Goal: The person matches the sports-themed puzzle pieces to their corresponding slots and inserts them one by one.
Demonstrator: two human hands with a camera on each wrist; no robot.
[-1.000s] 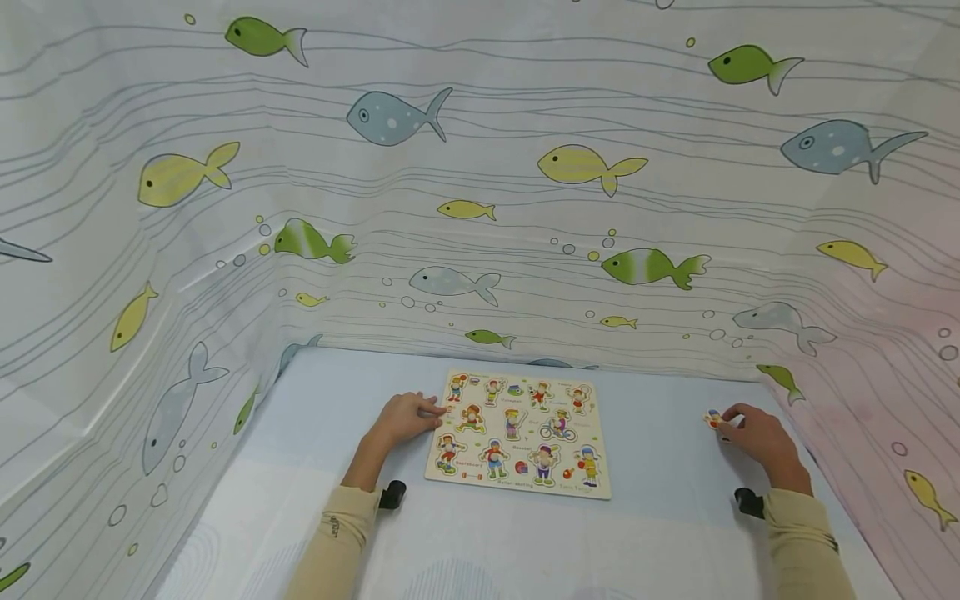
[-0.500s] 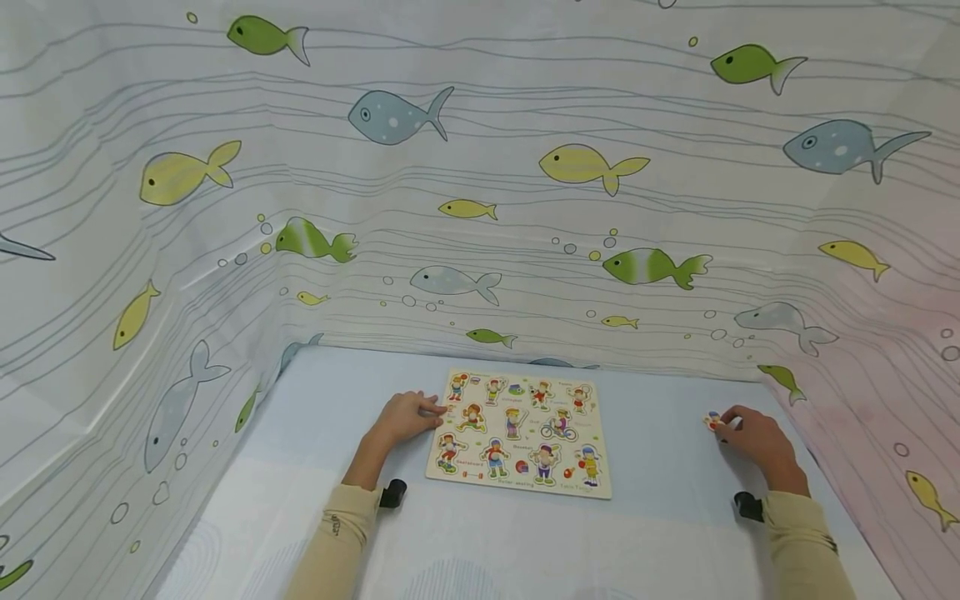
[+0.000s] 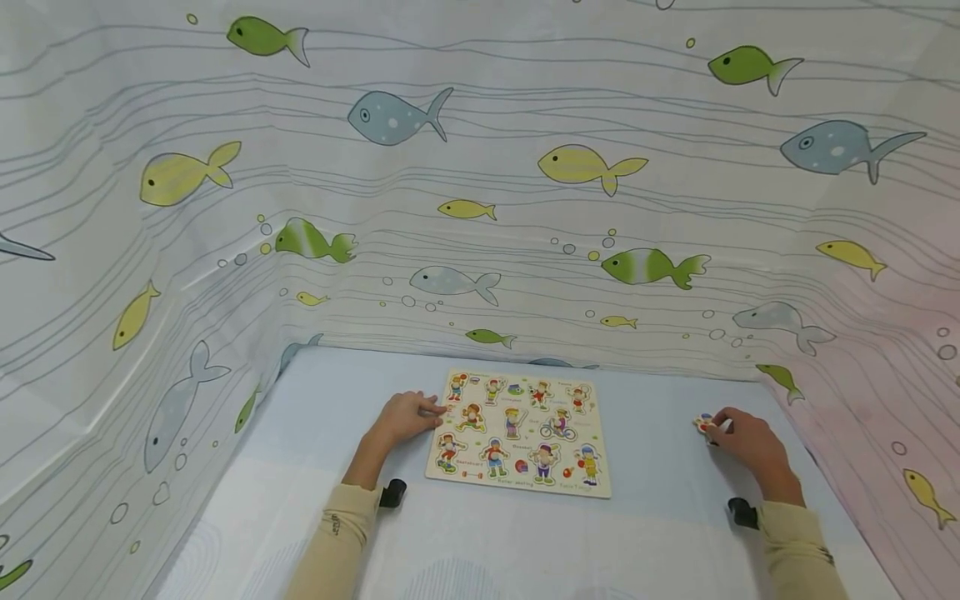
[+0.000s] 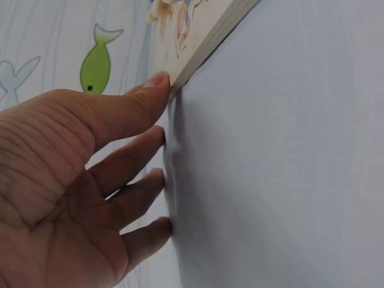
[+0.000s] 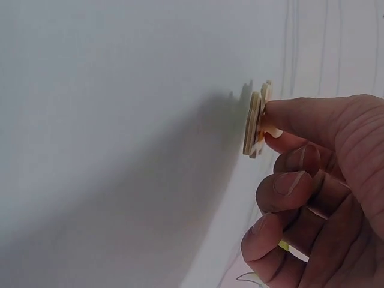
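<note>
A pale wooden puzzle board [image 3: 480,456] lies flat near the back of the table, its surface holding several colourful pieces shaped like children playing sports. At its left edge rests my left hand [image 3: 405,419], the thumb touching the rim. In the left wrist view, the other visible fingers of that hand reach loosely down to the tabletop beside the board [image 4: 207,39]. My right hand [image 3: 752,446], well to the right of the board, pinches a small puzzle piece [image 3: 703,423] between thumb and index finger. The right wrist view shows this piece [image 5: 252,126] edge-on, its lower fingers curled.
A pale blue and white cloth [image 3: 637,542] covers the tabletop. Behind and at both sides rise fabric walls [image 3: 510,250] printed with fish and wavy lines. A black wrist device [image 3: 392,494] sits by each cuff.
My right hand has shifted slightly left and toward the near side, bringing the puzzle piece along. The left hand and the board have stayed in place.
</note>
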